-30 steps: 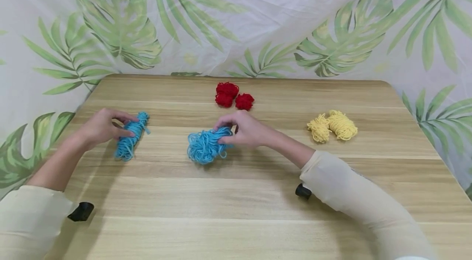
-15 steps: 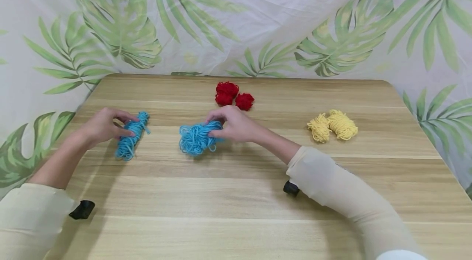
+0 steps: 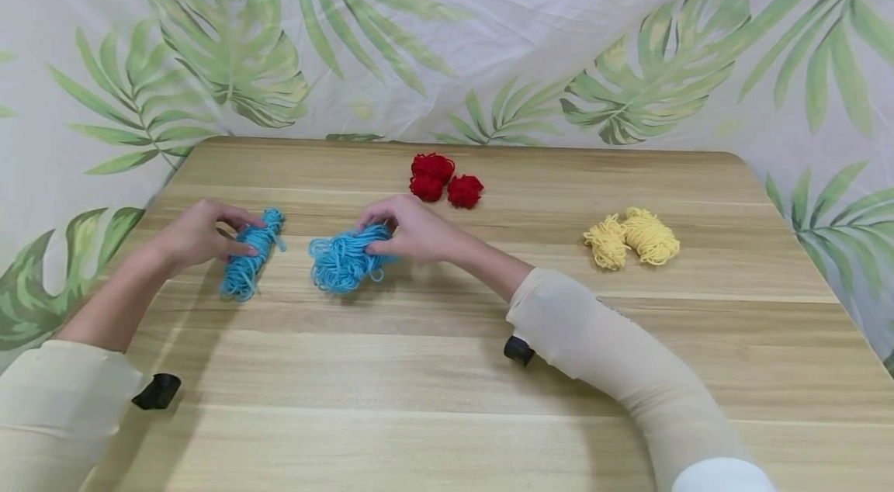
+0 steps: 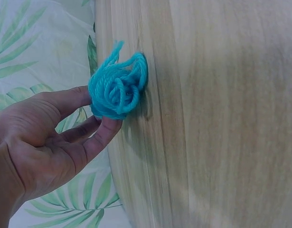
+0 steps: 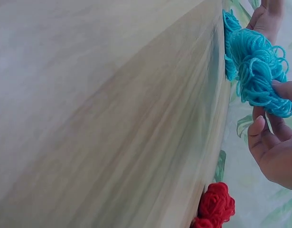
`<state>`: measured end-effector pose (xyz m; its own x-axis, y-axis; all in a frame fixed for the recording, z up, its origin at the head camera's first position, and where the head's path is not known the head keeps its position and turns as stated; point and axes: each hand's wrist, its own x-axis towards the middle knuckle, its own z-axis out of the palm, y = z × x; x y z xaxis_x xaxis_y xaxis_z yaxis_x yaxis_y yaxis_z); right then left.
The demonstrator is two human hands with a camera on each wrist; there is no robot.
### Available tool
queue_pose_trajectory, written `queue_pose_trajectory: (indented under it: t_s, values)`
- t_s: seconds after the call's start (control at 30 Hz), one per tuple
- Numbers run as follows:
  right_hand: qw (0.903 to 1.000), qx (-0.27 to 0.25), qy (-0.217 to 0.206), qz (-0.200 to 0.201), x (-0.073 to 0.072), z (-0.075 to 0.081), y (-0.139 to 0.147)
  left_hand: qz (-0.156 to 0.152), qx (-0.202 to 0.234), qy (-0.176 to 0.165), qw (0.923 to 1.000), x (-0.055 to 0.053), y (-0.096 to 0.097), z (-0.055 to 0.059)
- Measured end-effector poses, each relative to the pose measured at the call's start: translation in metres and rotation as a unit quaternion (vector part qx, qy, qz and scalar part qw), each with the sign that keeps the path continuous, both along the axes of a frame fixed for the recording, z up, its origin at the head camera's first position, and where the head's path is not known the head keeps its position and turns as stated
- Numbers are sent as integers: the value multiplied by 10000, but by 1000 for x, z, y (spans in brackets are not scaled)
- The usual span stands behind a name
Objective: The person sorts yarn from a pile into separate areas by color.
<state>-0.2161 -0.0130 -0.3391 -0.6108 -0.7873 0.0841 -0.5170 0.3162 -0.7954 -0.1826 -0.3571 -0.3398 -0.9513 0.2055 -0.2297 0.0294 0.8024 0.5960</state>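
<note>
In the head view, my left hand point(image 3: 199, 237) pinches a narrow blue yarn skein point(image 3: 242, 273) at the table's left side, thumb on one side and fingers on the other. The left wrist view shows this skein point(image 4: 116, 92) end-on between the fingertips. My right hand point(image 3: 417, 230) holds a looser, bulkier blue yarn bundle point(image 3: 342, 259) by its right end, just over the table and a short gap right of the first skein. Seen from the right wrist, thumb and fingers grip the bundle point(image 5: 255, 66), which partly covers the other skein.
Red yarn bundles point(image 3: 431, 178) lie at the back middle of the wooden table point(image 3: 391, 414), beyond my right hand. Two yellow yarn bundles point(image 3: 649, 236) lie together at the right. A leaf-patterned cloth point(image 3: 503, 19) hangs behind the table.
My right hand has carried the blue yarn bundle leftward and slightly away, closer to the left skein. The left hand and its skein have stayed in place.
</note>
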Motion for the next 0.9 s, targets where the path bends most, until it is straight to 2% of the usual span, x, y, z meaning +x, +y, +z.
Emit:
queue_pose_trajectory:
  t_s: [0.67, 0.9]
  values:
    - [9996, 184, -121, -173, -13, -10, -41, -43, 23, -1, 10000, -5, -2, -2]
    - [9999, 61, -104, -103, -18, -14, -57, -63, -10, -28, 10000, -6, -2, -2]
